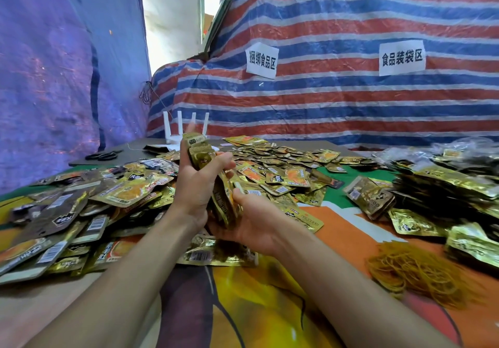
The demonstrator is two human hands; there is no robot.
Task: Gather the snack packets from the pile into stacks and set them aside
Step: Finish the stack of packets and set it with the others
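Note:
A wide pile of gold and brown snack packets [89,207] covers the table from the left edge to the far middle. Above the table's centre I hold an upright stack of gold packets [220,188] on edge between both hands. My left hand [193,185] grips the stack's upper part, fingers curled round it. My right hand [253,218] cups it from below and the right side. The stack's lower end is hidden in my palms. A bound bundle of packets [368,195] lies to the right.
More bundled packets [442,185] heap up at the far right. A mound of yellow rubber bands [413,269] lies at the near right. Black scissors [104,155] and a white pronged stand [178,129] sit at the back left. A striped tarp hangs behind the table.

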